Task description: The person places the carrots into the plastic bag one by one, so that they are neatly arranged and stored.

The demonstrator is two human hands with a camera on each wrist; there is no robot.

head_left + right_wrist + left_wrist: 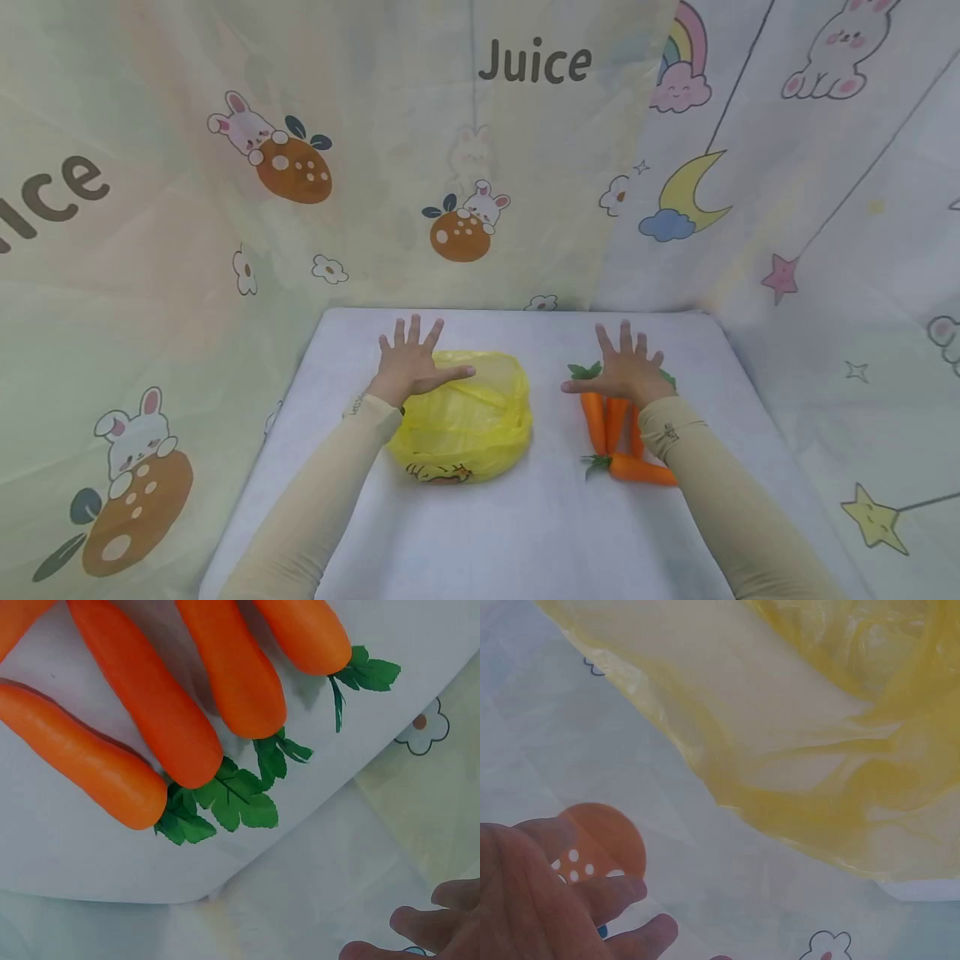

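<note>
- "Juice" in dark letters [536, 60] on the back printed sheet [390, 75]
- "ice", its word cut by the picture's edge, on the left printed sheet [67, 333]
- Small lettering on the left sleeve [322, 492] and right sleeve [727, 492] cuffs, too small to read

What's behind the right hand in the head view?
Carrots and green leaves, partly showing around the right hand. The hand and its sleeve hide their remaining parts in that view.
</note>
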